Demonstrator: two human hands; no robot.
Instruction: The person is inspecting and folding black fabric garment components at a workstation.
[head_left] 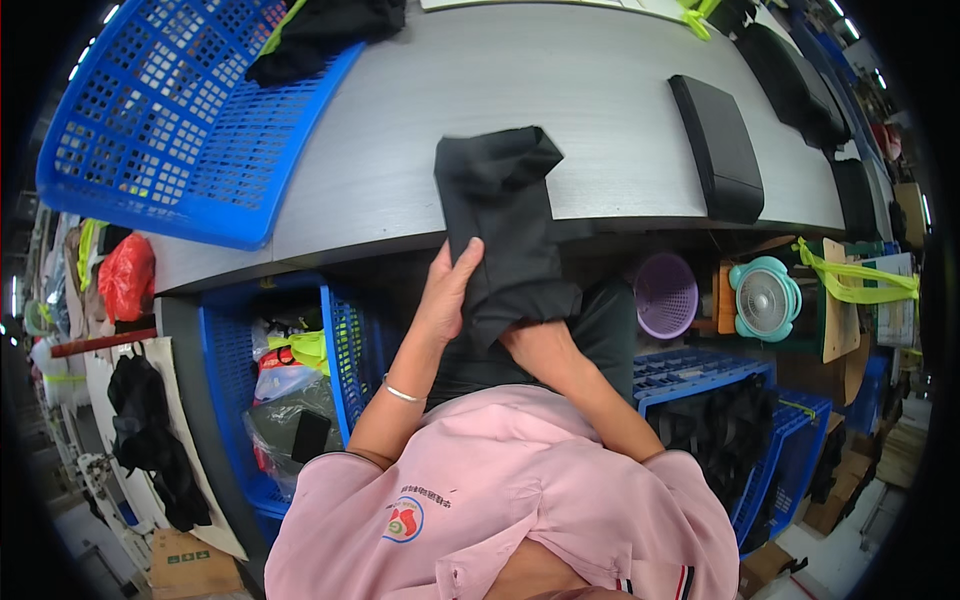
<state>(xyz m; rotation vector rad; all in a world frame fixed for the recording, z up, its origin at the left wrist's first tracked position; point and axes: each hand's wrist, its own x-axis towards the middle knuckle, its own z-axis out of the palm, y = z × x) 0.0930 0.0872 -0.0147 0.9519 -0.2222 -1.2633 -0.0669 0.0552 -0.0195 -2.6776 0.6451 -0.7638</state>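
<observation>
Our left hand [447, 295] grasps the black cloth [510, 240] by its left side, thumb on top; our right hand [548, 352] meets its lower end, fingers hidden, closure unclear to us. The cloth extends beyond both hands, over the table's [390, 130] near edge.

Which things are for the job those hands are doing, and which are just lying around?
Part of the job:
Black cloth piece
Left hand, holding it
Right hand, at its near end, fingertips hidden

Probably just lying about:
Turquoise fan
Purple basket
Red plastic bag
</observation>
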